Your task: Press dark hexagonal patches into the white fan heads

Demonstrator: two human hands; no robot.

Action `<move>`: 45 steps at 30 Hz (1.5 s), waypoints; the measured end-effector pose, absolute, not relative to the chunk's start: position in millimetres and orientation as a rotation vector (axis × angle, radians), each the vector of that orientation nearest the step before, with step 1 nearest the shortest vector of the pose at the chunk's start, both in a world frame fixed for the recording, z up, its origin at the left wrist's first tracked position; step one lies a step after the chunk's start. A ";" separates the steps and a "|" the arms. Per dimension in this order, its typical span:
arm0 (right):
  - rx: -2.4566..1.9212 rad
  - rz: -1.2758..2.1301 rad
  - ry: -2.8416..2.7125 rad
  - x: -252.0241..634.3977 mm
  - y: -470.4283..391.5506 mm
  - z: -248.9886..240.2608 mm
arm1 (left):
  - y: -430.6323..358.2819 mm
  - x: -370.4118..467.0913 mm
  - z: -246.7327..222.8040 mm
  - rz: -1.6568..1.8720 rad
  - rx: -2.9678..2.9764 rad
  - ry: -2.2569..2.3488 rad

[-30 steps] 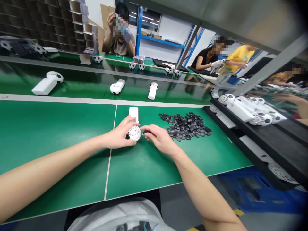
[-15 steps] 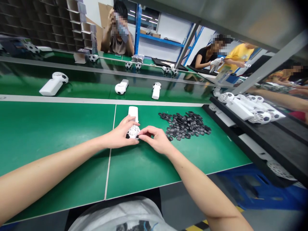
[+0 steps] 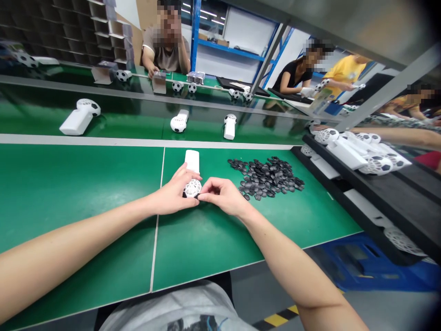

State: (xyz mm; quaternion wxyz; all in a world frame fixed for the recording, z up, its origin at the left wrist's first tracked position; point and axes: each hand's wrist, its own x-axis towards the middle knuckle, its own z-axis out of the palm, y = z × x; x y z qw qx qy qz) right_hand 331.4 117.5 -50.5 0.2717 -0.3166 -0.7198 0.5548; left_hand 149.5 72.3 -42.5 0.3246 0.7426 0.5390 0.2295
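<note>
A white handheld fan [image 3: 192, 161] with a round, football-patterned grille lies on the green bench, its handle pointing away from me. My left hand [image 3: 174, 191] is wrapped around the left side of its grille head [image 3: 192, 187], thumb at the near edge and fingers at the far edge. With thumb and forefinger pinched together, my right hand [image 3: 222, 196] presses at the lower right rim of the head. Something small and dark shows at those fingertips, mostly hidden. Right of that hand is a spread pile of small black pieces [image 3: 270, 178].
Several similar fans [image 3: 230, 126] lie on the belt [image 3: 138, 120] beyond the bench. Stacked black trays [image 3: 396, 195] with more fans stand at the right. Co-workers [image 3: 165, 50] sit across the belt. A metal beam [image 3: 389, 87] slants overhead at right.
My right fingertips have shifted slightly along the rim of the head. Fans on the belt have moved a little right. The co-worker opposite has lowered one hand to a small box on the far bench.
</note>
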 end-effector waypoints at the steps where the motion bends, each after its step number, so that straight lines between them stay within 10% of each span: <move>1: -0.857 1.479 -1.959 331.4 117.2 -49.4 | 71.8 149.3 -42.0 0.594 1.942 1.412; 24: -0.878 1.451 -1.916 329.6 120.7 -56.2 | 73.3 152.0 -42.9 0.659 1.955 1.448; 32: -1.488 0.666 -2.061 385.3 159.8 -49.1 | 78.3 139.5 -42.7 0.623 1.951 1.504; 45: -1.160 0.841 -2.152 376.7 144.6 -43.3 | 68.6 133.4 -29.3 0.519 1.933 1.337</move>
